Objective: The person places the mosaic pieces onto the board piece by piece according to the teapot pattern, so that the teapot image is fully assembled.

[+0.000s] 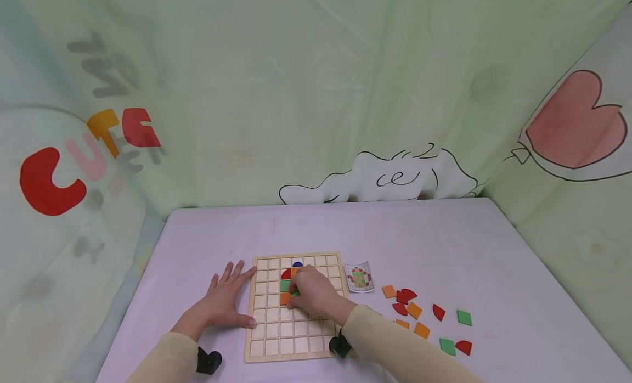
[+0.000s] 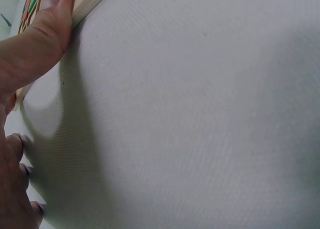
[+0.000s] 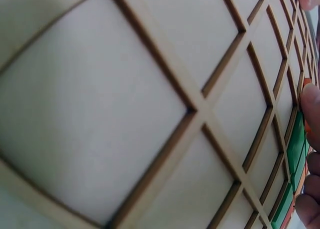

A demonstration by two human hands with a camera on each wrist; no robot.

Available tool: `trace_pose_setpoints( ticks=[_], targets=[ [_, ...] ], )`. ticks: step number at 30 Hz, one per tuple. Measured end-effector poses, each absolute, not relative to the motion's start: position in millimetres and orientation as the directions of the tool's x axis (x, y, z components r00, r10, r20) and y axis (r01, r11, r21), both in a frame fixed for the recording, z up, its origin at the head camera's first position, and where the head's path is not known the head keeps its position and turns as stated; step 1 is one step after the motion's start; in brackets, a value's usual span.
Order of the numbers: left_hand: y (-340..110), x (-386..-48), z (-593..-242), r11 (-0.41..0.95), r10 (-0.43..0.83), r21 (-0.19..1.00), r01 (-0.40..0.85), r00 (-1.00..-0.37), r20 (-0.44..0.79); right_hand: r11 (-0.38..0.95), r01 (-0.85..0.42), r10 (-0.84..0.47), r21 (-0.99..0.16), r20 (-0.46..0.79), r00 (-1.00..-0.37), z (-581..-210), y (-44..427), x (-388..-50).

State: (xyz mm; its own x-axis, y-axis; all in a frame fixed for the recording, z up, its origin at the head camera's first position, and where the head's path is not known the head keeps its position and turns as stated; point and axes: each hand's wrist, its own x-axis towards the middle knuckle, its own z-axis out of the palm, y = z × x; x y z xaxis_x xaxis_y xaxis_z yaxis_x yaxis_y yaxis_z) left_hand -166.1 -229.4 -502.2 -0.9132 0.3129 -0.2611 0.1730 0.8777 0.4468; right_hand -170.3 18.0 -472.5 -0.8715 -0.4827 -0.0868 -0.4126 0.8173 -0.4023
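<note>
And here the left hand (image 1: pixel 226 303) spreads flat, gripping nothing, thumb and a fingertip touching the left edge of the wooden grid board (image 1: pixel 286 330); over mid-board the right hand (image 1: pixel 316 291) pinches a green tile (image 1: pixel 295 294), right beside an orange square (image 1: pixel 285 298), while the pattern card (image 1: pixel 360 277) lies just right of the board.

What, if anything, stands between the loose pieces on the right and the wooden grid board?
No upright object is visible there. The picture card lies partly between the board and the uppermost loose orange square. In the head view, the right sleeve crosses between the board and the lower green square.
</note>
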Motion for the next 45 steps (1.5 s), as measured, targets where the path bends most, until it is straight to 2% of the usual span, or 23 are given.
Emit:
trace_pose_setpoints(
  ticks=[16,25,31,38,45],
  targets=[
    [-229.0,-166.4,-502.7,0.875,0.318,0.450,0.178,-0.913,-0.256,0.816,-0.412,-0.480,-0.406,-0.078,-0.874,-475.9,19.1,-169.9],
    [-229.1,-166.6,-503.6,0.877,0.320,0.445,0.182,-0.912,-0.256,0.787,-0.380,-0.477,-0.485,-0.089,-0.874,-469.1,30.7,-168.2],
    [-229.9,-166.8,-502.5,0.882,0.321,0.431,0.192,-0.913,-0.251,0.751,-0.382,-0.469,-0.538,-0.027,-0.883,-461.2,57.9,-166.8],
    [-230.2,-166.6,-499.5,0.877,0.326,0.440,0.192,-0.911,-0.253,0.778,-0.265,-0.372,-0.570,-0.078,-0.925,-454.6,107.1,-164.7],
    [-230.0,-166.2,-501.1,0.875,0.327,0.444,0.193,-0.911,-0.249,0.777,-0.229,-0.320,-0.586,-0.056,-0.946,-449.7,169.7,-160.7]
  ],
)
